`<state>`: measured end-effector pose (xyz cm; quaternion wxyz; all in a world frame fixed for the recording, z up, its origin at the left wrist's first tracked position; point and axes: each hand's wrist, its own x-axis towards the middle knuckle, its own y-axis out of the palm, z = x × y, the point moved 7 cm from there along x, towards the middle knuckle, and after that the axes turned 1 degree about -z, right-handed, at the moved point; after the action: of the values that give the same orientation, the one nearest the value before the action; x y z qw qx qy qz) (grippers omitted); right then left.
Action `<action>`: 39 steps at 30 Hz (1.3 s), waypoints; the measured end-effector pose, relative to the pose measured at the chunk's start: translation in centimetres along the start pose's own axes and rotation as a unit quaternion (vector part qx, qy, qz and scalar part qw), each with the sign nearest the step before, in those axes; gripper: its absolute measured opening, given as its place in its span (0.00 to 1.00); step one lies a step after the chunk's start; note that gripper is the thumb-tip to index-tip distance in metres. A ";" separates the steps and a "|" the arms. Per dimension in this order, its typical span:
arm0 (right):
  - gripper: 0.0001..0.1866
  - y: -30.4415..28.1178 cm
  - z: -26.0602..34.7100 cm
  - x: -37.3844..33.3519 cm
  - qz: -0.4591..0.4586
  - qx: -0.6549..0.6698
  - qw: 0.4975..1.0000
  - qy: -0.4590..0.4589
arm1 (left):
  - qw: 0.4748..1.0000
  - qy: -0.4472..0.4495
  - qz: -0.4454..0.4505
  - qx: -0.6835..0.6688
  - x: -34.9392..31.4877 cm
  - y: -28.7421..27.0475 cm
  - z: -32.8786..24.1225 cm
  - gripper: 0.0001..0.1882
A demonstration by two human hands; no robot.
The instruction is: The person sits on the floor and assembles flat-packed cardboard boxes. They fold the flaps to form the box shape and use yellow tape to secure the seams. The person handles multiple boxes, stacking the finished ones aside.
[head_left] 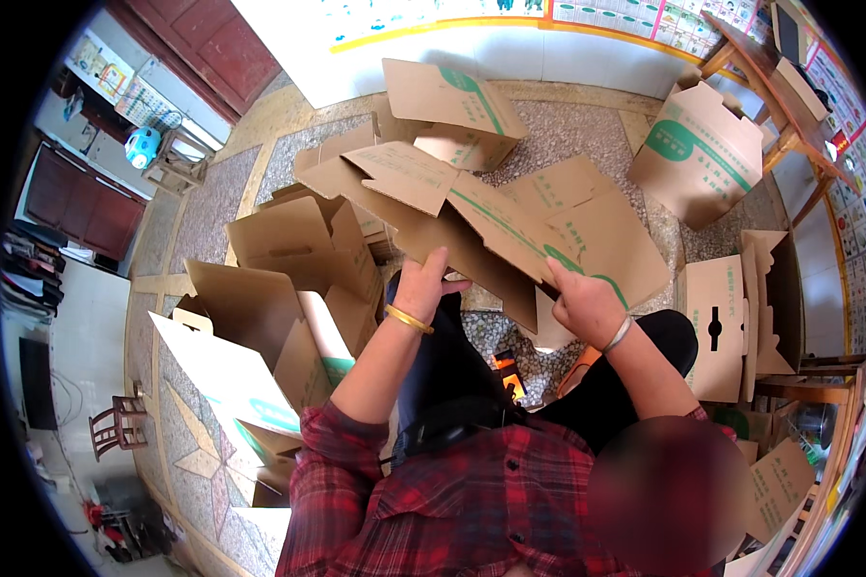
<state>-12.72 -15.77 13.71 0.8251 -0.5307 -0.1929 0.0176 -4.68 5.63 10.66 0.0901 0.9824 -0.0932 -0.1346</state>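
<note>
A partly folded cardboard box (510,231) with green print is held tilted in front of me above my knees. My right hand (584,303), a silver bangle at its wrist, grips the box's near right edge, fingers curled round the panel. My left hand (421,288), wearing a gold bangle, holds the near edge of the same box farther left, its thumb pointing right. Part of the left fingers is hidden. Behind the held box, a flat panel with printed flaps (611,236) spreads to the right; whether it belongs to that box I cannot tell.
Open cardboard boxes (303,250) crowd the floor at my left, one white-sided (226,370). Another box (457,106) lies by the far wall. At right stand a closed box (698,154), a box with a slot (717,327) and a wooden table (770,87). An orange-black item (508,373) lies between my feet.
</note>
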 end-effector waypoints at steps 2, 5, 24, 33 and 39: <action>0.25 -0.3 -1.1 0.6 0.003 -0.041 0.999 0.035 | 1.000 -0.013 0.003 -0.001 -0.1 -0.1 0.5 0.19; 0.19 -2.9 -3.0 2.2 -0.057 -0.057 0.996 0.045 | 0.998 -0.040 0.009 0.039 -0.6 0.4 0.7 0.21; 0.10 -3.1 -8.1 10.5 0.113 -0.197 0.967 0.119 | 0.969 -0.190 0.113 0.115 -2.5 3.7 7.4 0.24; 0.10 -0.4 -7.0 11.3 0.174 -0.180 0.965 0.082 | 0.952 -0.209 0.114 0.192 -1.2 1.9 6.8 0.30; 0.11 -0.7 -5.7 10.4 0.166 -0.187 0.964 0.093 | 0.950 -0.193 0.134 0.208 -0.8 -2.0 5.7 0.37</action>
<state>-1.28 -18.62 15.42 0.7108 -0.6997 -0.0240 0.0686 -6.68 6.82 5.07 -0.1183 0.9132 -0.2652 -0.2860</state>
